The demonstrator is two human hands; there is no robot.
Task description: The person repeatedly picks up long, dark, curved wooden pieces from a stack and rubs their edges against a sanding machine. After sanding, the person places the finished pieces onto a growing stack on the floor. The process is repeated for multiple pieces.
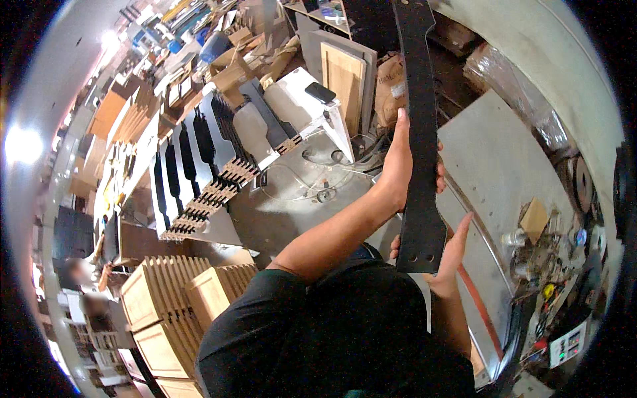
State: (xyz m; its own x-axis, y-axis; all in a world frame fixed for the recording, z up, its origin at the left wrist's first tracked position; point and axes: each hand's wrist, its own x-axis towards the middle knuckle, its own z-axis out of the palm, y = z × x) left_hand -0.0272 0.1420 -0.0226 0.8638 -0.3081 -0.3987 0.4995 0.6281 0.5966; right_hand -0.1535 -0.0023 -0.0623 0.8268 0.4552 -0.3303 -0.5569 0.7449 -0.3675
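At left, close rows of pale wooden doors [142,302], stacked near the lower edge. Just beyond, a layered pile of black-and-grey shaped panels [189,156] with notched outlines. Farther right, a white surface [292,86] bearing a black phone [320,92], then an upright framed wooden panel [343,76]. Right of centre, around the left edge of a long black board [419,132], left hand [398,166] with thumb pointing upward and fingers wrapped behind, gripping; fingertips visible at the opposite edge. Board held lengthwise before the torso, narrowed along its middle, pierced near its lower end, cut off above by the frame. Lower, around the right edge, right hand [453,254], likewise gripping, with fingertips showing at left. Farther right, a large grey sheet [504,152], then a small wooden square [534,220] amid clutter.
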